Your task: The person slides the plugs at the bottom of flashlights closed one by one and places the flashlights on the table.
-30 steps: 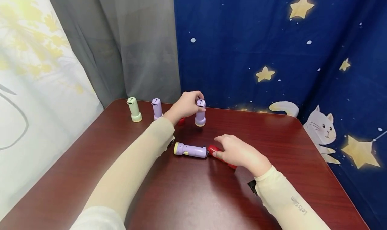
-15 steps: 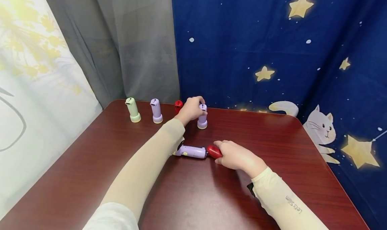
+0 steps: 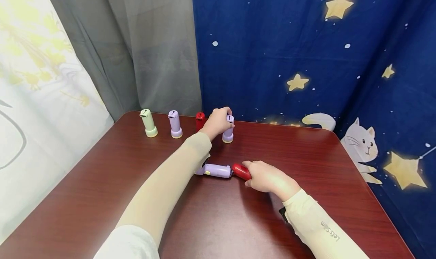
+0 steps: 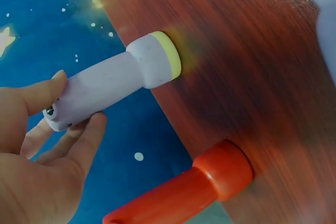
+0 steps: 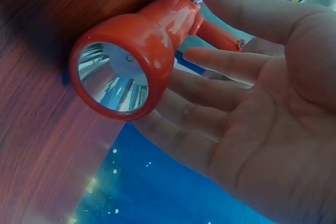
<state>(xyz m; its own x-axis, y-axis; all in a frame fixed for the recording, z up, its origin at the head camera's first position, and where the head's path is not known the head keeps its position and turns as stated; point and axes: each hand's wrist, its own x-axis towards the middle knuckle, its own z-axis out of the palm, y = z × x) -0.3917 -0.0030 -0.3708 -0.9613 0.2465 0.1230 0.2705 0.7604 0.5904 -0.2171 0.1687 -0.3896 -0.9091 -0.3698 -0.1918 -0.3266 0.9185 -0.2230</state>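
At the back of the table my left hand (image 3: 218,122) pinches the tail end of a purple flashlight (image 3: 227,134), which is upright with its head down. In the left wrist view the thumb lies on one side of that flashlight (image 4: 105,85) and fingers on the other; its rim is yellow. My right hand (image 3: 267,177) is low over a red flashlight (image 3: 241,171) lying on the table, thumb on one side and fingers on the other. The right wrist view shows its silver lens end (image 5: 113,80) beside fairly straight fingers; in the head view the hand covers that end.
Another purple flashlight (image 3: 218,171) lies end to end with the red one, its head behind the left sleeve. A green flashlight (image 3: 148,123), a purple one (image 3: 175,123) and a partly hidden red one (image 3: 200,121) stand along the back of the brown table (image 3: 102,183). Curtains (image 3: 252,62) hang behind.
My left hand has moved slightly right and lower with the purple flashlight, uncovering part of the standing red one. My right hand has come down around the lying red flashlight.
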